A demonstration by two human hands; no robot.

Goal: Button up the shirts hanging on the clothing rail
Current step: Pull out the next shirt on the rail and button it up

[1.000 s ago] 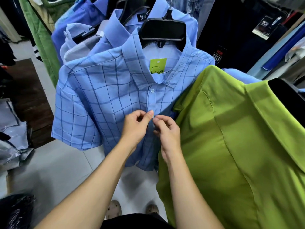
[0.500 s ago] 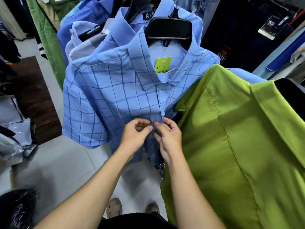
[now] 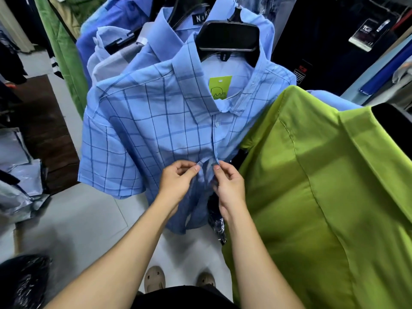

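Centrally, left hand (image 3: 176, 184) and right hand (image 3: 229, 186) each pinch a placket edge of the shirt (image 3: 156, 130), likely aligning button with hole.

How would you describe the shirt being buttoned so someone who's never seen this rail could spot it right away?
Find the big lime green shirt at the right; the one you want hangs just left of it on a wide black hanger. It is the light blue checked shirt, pinched by both hands. Only it has dark blue grid lines and a green tag inside the collar.
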